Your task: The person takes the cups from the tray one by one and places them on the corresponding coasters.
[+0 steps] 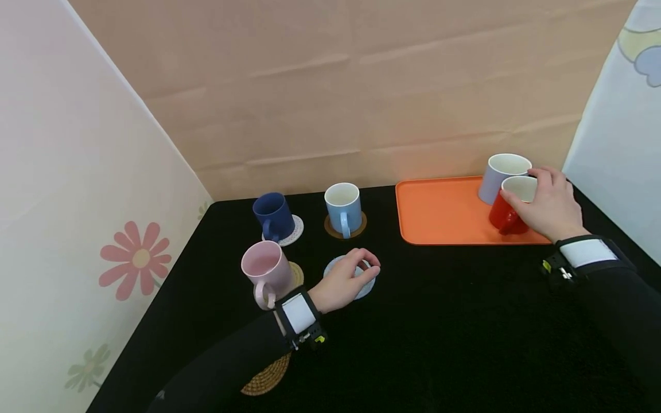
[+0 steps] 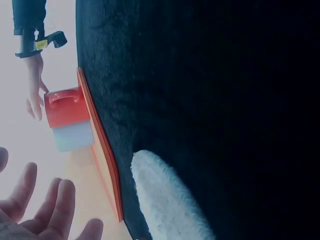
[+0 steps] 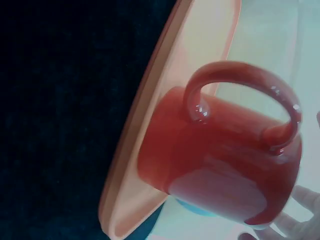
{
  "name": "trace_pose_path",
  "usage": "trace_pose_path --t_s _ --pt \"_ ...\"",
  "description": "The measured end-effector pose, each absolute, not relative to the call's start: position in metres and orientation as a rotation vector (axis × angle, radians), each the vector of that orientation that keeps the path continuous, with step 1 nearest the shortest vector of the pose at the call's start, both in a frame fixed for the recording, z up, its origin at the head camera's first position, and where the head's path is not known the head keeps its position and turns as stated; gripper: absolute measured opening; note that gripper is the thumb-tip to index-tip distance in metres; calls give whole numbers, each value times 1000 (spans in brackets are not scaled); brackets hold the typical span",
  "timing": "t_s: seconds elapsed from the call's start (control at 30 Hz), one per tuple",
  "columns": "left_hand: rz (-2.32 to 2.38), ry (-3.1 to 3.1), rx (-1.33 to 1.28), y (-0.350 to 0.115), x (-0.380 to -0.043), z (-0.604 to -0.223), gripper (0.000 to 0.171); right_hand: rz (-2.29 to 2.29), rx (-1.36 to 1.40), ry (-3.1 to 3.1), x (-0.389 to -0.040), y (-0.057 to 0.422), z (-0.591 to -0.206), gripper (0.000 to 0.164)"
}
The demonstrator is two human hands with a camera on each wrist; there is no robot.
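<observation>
Right Hand at Red Mug, Left Hand Above Pale Coaster

The red mug [image 1: 498,214] stood upright on the orange tray [image 1: 439,211], toward its right end, with its handle turned to the person. The right hand [image 1: 555,205] came over the mug's mouth from the right, its thumb at the near side of the rim and its fingers spread toward the far side. Fingertips lay at the rim, but whether they gripped it could not be told. Just behind, on the same tray, stood a lavender mug [image 1: 489,184], its rim partly overlapped by the red one in the head view.

The left hand [image 1: 341,282] hung palm down above a pale, fuzzy-edged coaster [image 2: 166,196]. Its fingers were loosely bent and parted, with a gap between thumb and forefinger, and it had hold of nothing; the left wrist view showed space between fingers and coaster.

Three more mugs stood on the left part of the black tabletop [image 1: 444,327]. The light-blue mug [image 1: 343,207] rested on a brown coaster [image 1: 360,225], and the navy mug [image 1: 273,217] on a white lacy coaster [image 1: 296,230]. Nearer the left forearm, the pink mug [image 1: 268,268] sat on a straw-coloured coaster [image 1: 296,274]. A woven coaster [image 1: 267,378] showed partly from under the left sleeve [image 1: 232,355].
</observation>
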State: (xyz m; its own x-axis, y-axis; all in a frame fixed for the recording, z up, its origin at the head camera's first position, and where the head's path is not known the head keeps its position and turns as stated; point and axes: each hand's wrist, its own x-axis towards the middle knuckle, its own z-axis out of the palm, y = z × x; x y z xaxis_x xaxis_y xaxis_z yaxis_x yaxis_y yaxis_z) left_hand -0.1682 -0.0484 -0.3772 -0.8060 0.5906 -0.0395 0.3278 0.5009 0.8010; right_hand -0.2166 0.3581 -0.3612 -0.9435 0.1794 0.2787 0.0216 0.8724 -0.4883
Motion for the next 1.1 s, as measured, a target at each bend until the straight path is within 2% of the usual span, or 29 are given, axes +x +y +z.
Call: trace_pose_path --t_s 0.3,0.6,1.1 --pt "1097 2436 921 -41 -170 -376 22 833 -247 -2762 -224 364 -369 80" --pt "790 2706 1022 -40 -168 -373 19 808 -269 -2744 -224 363 -374 81" --pt "734 2796 1023 -46 -175 -380 18 752 -49 -2770 -232 309 -376 82"
